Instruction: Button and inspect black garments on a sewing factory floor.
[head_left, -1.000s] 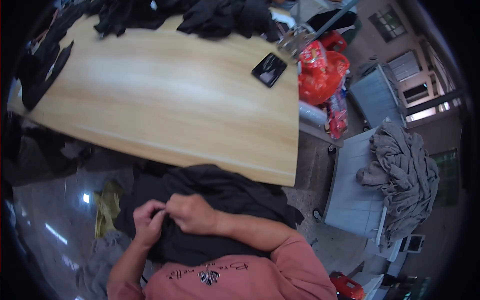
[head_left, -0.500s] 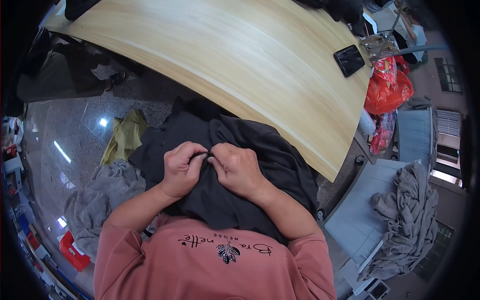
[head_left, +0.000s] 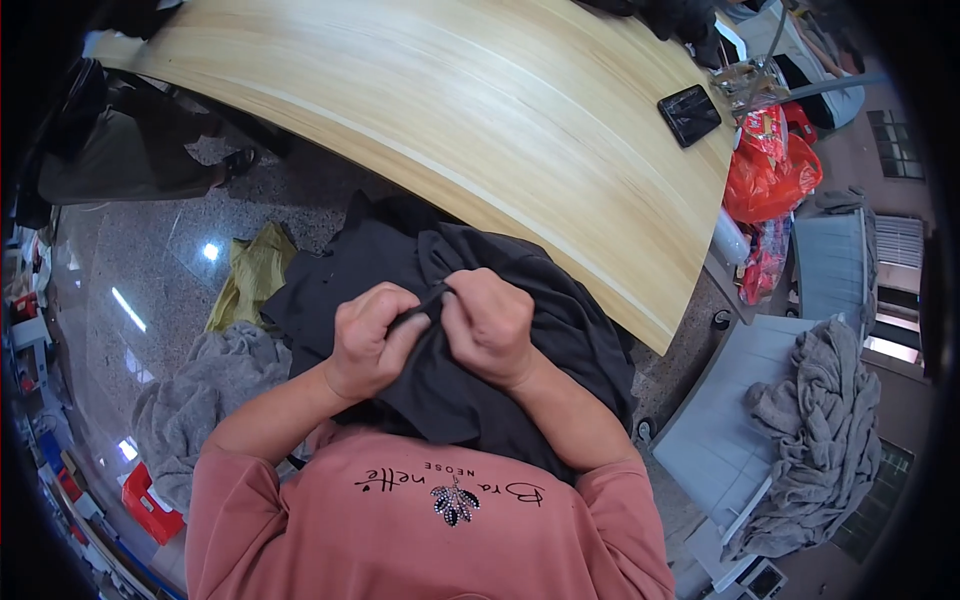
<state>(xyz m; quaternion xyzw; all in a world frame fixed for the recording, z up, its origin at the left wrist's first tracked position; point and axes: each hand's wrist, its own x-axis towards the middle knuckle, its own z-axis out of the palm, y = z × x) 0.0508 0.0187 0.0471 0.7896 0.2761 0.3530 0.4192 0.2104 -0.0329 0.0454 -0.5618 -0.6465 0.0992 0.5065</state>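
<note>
A dark charcoal cloth garment [head_left: 360,255] is spread over my lap, its far side reaching up to the table edge. My left hand [head_left: 375,340] is closed, pinching a narrow fold of the garment between thumb and fingers. Close beside it, my right hand [head_left: 490,325] is closed on the same fold, a little higher. A short strip of dark fabric is stretched between the two hands. Which part of the garment this is, I cannot tell.
A wooden table [head_left: 480,120] stands ahead, with a black phone [head_left: 689,115] at its right end. Red plastic bags [head_left: 770,180] hang beyond. At right, grey cloth [head_left: 815,440] lies on a grey surface [head_left: 715,420]. Grey fabric [head_left: 215,390] and olive cloth [head_left: 252,275] lie at left.
My hands have drawn slightly apart, the right one moving up and to the right. More of the pinched strip of garment shows between them.
</note>
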